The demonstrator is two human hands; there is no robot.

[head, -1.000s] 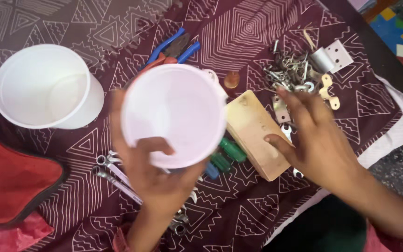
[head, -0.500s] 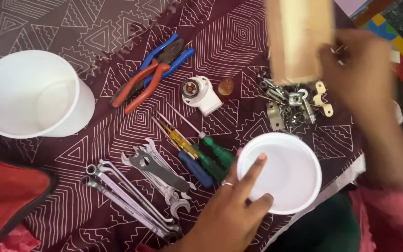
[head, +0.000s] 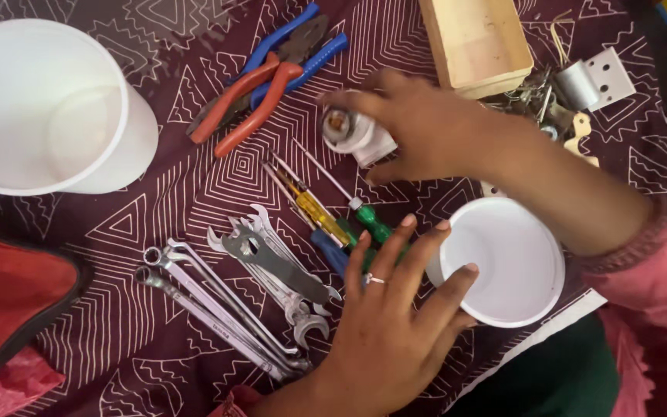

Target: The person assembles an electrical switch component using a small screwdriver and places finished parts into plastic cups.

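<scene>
My right hand [head: 434,131] reaches in from the right, its fingers and thumb closed around a white lamp socket [head: 353,135] lying on the patterned maroon cloth [head: 179,193]. My left hand [head: 384,324] comes up from the bottom edge. It grips the left rim of a small white cup [head: 511,262], thumb on the rim and fingers against the outside. That cup stands upright near the cloth's front right edge. Screwdrivers with yellow, blue and green handles [head: 326,224] lie just under my left fingertips.
A large white cup [head: 40,108] stands at the far left. Blue and orange pliers [head: 272,77] lie at top centre and a bundle of wrenches [head: 233,293] at lower centre. Top right are a wooden box [head: 476,42], a metal hinge [head: 604,77] and small hardware. A red bag [head: 9,309] is lower left.
The wooden box, lifted half a second ago, now rests on the cloth at top right. My right hand has moved left and down onto the lamp socket. My left hand stays on the small cup.
</scene>
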